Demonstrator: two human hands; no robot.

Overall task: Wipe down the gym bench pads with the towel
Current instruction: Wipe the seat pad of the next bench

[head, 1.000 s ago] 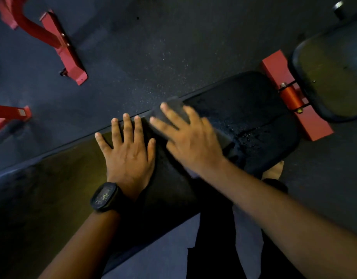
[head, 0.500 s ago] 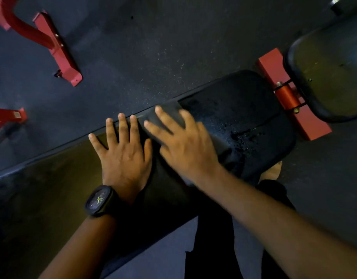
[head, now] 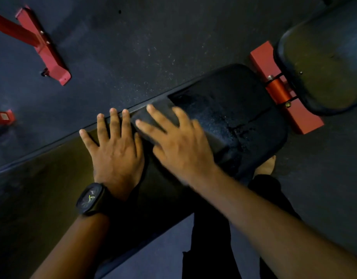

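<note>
While my right hand [head: 179, 146] is blurred with motion, I read this as mid-stroke: it lies flat, fingers spread, pressing a dark folded towel [head: 163, 115] onto the long bench pad [head: 244, 109]. Not a closed grip, just a palm hold-down; the towel shows under and ahead of the fingers, near the pad's far edge.

Left hand [head: 115, 152] is flat and open on the same pad, just beside the right, holding nothing, bracing by the look of it. Black watch [head: 91, 198] on that wrist.

Progress, my estimate:
- Pad section right of the towel looks wet and speckled, with a cracked or torn patch [head: 240, 127] toward its end. Wiped or only sprayed, can't tell.
- Section left of the hands looks dull and dry, so likely not done.
- The separate seat pad [head: 324, 63], past the red frame bracket [head: 278, 91], sits well apart from the towel and shows no sign of wiping that I can make out.

So roughly partway through the first pad, with the second left. Lighting is dim, low confidence on the surface state.
</note>
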